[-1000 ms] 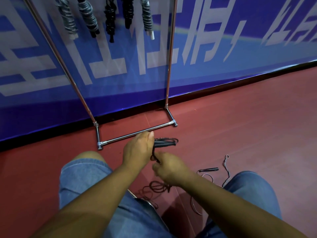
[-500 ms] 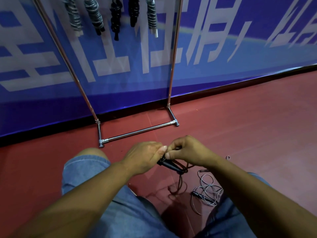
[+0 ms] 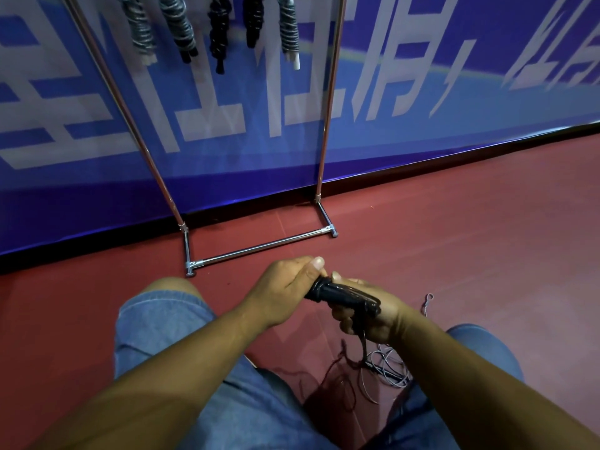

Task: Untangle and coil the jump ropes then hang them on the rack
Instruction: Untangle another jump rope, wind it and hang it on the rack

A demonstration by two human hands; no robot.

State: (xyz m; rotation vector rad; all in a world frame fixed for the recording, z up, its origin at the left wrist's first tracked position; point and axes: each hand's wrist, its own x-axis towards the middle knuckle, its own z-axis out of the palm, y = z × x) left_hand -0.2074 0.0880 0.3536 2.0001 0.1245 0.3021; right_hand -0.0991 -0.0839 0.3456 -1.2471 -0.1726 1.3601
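Between my knees I hold a black jump rope, its handles bundled with cord wound round them. My left hand grips the bundle's left end, thumb on top. My right hand grips its right end from below, and the loose dark cord hangs from it to the floor. A grey jump rope lies tangled on the red floor under my right wrist. The metal rack stands ahead against the wall, with several coiled ropes hanging near its top.
A blue banner wall runs behind the rack. Red floor stretches to the right. My knees in blue denim frame the hands. A thin grey cord end with a hook lies right of my right hand.
My right hand has turned under the black bundle and dropped lower. More cord is wound round the handles, and the bundle now lies between both hands.
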